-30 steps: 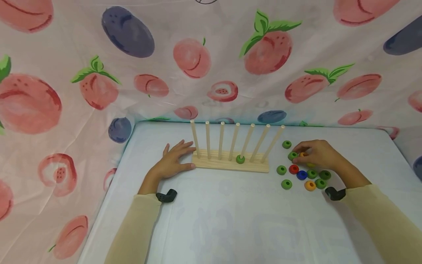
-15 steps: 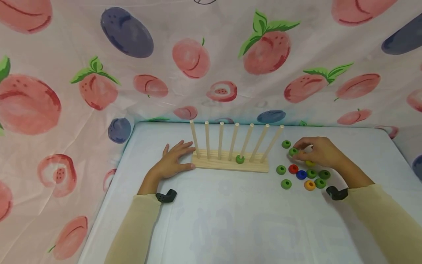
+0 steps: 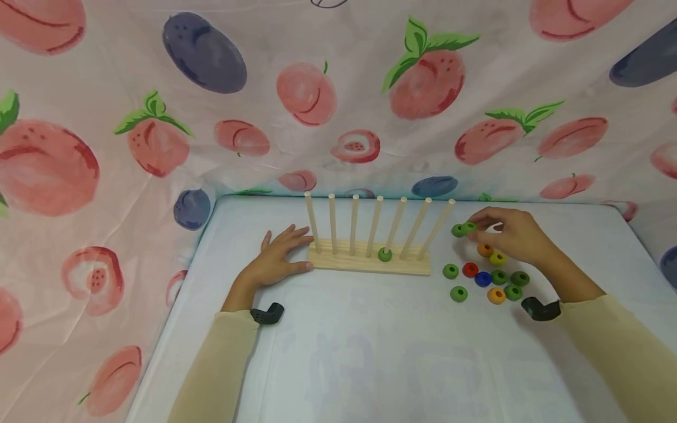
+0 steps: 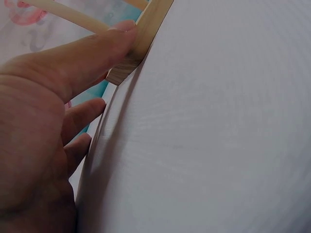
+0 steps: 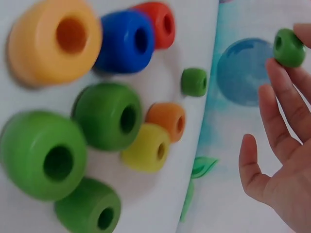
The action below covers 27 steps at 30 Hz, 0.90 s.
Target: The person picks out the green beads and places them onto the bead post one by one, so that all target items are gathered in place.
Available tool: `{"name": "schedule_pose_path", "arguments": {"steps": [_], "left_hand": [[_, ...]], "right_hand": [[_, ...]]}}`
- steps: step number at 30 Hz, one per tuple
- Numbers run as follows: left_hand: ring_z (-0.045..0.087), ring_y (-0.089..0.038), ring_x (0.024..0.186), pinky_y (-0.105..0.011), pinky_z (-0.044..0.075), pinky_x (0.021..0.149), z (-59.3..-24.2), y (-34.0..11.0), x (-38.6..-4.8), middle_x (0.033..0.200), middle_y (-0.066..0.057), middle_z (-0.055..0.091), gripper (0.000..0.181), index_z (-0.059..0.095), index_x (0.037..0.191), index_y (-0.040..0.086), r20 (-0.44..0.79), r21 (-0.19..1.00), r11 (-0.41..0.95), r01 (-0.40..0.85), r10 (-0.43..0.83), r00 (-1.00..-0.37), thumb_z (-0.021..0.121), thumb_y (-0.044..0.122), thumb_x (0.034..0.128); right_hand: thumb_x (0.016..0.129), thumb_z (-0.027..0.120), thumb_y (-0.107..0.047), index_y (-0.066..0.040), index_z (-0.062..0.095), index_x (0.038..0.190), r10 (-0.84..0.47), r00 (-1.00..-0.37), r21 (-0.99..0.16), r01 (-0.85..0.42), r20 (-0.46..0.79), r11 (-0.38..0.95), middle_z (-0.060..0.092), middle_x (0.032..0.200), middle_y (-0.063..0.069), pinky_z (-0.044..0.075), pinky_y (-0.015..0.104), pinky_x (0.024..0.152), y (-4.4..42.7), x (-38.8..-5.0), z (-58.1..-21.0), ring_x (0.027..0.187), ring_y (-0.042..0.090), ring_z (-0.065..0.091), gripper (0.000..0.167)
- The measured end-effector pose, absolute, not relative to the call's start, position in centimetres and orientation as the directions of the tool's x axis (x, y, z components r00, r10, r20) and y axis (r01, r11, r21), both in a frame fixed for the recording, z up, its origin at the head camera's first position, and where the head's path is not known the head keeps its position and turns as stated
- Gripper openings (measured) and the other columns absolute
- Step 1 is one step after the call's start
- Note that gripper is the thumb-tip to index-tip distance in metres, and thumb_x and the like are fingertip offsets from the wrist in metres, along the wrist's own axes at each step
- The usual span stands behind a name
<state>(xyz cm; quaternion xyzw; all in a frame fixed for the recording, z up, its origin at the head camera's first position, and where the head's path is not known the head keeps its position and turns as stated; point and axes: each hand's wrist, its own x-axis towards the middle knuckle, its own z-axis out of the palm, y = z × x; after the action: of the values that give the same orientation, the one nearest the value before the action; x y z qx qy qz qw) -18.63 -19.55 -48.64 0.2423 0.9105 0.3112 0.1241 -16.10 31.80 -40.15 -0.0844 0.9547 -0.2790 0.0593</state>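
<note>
In the head view my right hand (image 3: pixel 510 235) is raised over the table at the right, pinching a green bead (image 3: pixel 469 228) between thumb and fingertips. The right wrist view shows this held bead (image 5: pixel 290 47) with its hole visible; the other fingers are spread. Behind it in the head view, partly covered, lies another green bead (image 3: pixel 457 231). My left hand (image 3: pixel 272 258) lies at the left end of a wooden peg stand (image 3: pixel 344 262), fingers spread and fairly straight. Its thumb (image 4: pixel 104 46) touches the base in the left wrist view. One green bead (image 3: pixel 385 255) sits low on a peg.
Several loose beads lie right of the stand: red (image 3: pixel 470 270), blue (image 3: pixel 483 279), yellow (image 3: pixel 498 259), orange (image 3: pixel 496 295) and green (image 3: pixel 458 294). The upright pegs (image 3: pixel 355 226) stand in a row. A fruit-patterned cloth (image 3: pixel 359 88) hangs behind the white table (image 3: pixel 365 341).
My right hand has lifted the green bead off the table, away from the orange and yellow beads, and moved up toward the back. The left hand has stayed at the stand.
</note>
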Motion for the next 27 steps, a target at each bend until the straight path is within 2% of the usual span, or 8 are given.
{"name": "schedule_pose_path", "arguments": {"steps": [2,6,8,10,18,21,25,27], "left_hand": [[0.011,-0.026,0.161,-0.064,-0.013,0.122,-48.6,-19.5,-18.7,0.168,0.002,0.032,0.07,0.052,0.15,0.021,-0.075,0.628,0.688,0.364,0.519,-0.851,0.074,0.05,0.0908],[0.011,-0.026,0.161,-0.064,-0.013,0.122,-48.6,-19.5,-18.7,0.168,0.002,0.032,0.07,0.052,0.15,0.021,-0.078,0.628,0.688,0.363,0.52,-0.851,0.074,0.051,0.0906],[0.011,-0.026,0.161,-0.064,-0.013,0.122,-48.7,-19.6,-18.7,0.168,0.002,0.032,0.071,0.052,0.151,0.021,-0.078,0.626,0.69,0.364,0.52,-0.851,0.073,0.051,0.0905],[0.01,-0.026,0.161,-0.064,-0.013,0.122,-48.7,-19.6,-18.7,0.168,0.002,0.032,0.071,0.052,0.151,0.021,-0.078,0.625,0.691,0.364,0.519,-0.851,0.073,0.052,0.0905],[0.011,-0.026,0.161,-0.064,-0.014,0.122,-48.6,-19.6,-18.6,0.167,0.002,0.033,0.07,0.053,0.15,0.021,-0.071,0.635,0.682,0.363,0.519,-0.852,0.073,0.051,0.0905],[0.011,-0.026,0.161,-0.064,-0.014,0.122,-48.6,-19.6,-18.6,0.167,0.002,0.033,0.07,0.053,0.15,0.021,-0.073,0.634,0.683,0.363,0.521,-0.851,0.073,0.051,0.0906],[0.011,-0.026,0.161,-0.064,-0.013,0.122,-48.5,-19.6,-18.6,0.167,0.002,0.033,0.07,0.052,0.15,0.021,-0.073,0.632,0.684,0.363,0.519,-0.852,0.074,0.05,0.0906],[0.011,-0.026,0.161,-0.064,-0.013,0.122,-48.5,-19.5,-18.6,0.168,0.002,0.032,0.07,0.052,0.151,0.021,-0.074,0.633,0.684,0.362,0.519,-0.852,0.074,0.05,0.0907]], "right_hand": [[0.096,0.07,-0.04,-0.012,0.069,0.124,-0.172,-0.984,-0.56,-0.115,-0.05,0.82,0.073,0.114,0.01,0.052,0.05,0.097,31.5,-15.9,-39.7,0.11,0.029,0.063,0.04],[0.097,0.068,-0.046,-0.014,0.068,0.127,-0.12,-0.992,-0.607,-0.079,-0.027,0.79,0.071,0.119,0.01,0.049,0.022,0.089,30.8,-15.5,-38.8,0.113,0.028,0.063,0.044],[0.096,0.068,-0.047,-0.014,0.067,0.128,-0.1,-0.995,-0.635,-0.067,-0.015,0.77,0.071,0.12,0.01,0.047,0.014,0.082,30.5,-15.3,-38.3,0.113,0.029,0.063,0.045],[0.097,0.067,-0.048,-0.015,0.066,0.129,-0.081,-0.997,-0.659,-0.058,-0.004,0.75,0.07,0.121,0.01,0.046,0.012,0.08,30.0,-15.1,-37.8,0.112,0.028,0.062,0.046],[0.098,0.066,-0.047,-0.018,0.065,0.124,0.005,-0.998,-0.728,-0.042,0.062,0.684,0.069,0.107,-0.004,0.044,0.017,0.086,28.1,-14.6,-36.2,0.103,0.008,0.058,0.039],[0.099,0.064,-0.047,-0.016,0.064,0.124,0.034,-0.997,-0.749,-0.031,0.071,0.662,0.068,0.106,-0.006,0.044,0.026,0.091,27.6,-14.6,-35.7,0.103,0.006,0.058,0.039],[0.099,0.065,-0.045,-0.015,0.063,0.126,0.063,-0.995,-0.793,-0.027,0.082,0.608,0.066,0.107,-0.011,0.042,0.044,0.104,26.9,-14.7,-34.9,0.106,0.004,0.057,0.04],[0.099,0.066,-0.042,-0.015,0.063,0.126,0.069,-0.993,-0.815,-0.038,0.095,0.579,0.066,0.107,-0.013,0.042,0.044,0.106,26.5,-14.7,-34.5,0.106,0.003,0.057,0.038]]}}
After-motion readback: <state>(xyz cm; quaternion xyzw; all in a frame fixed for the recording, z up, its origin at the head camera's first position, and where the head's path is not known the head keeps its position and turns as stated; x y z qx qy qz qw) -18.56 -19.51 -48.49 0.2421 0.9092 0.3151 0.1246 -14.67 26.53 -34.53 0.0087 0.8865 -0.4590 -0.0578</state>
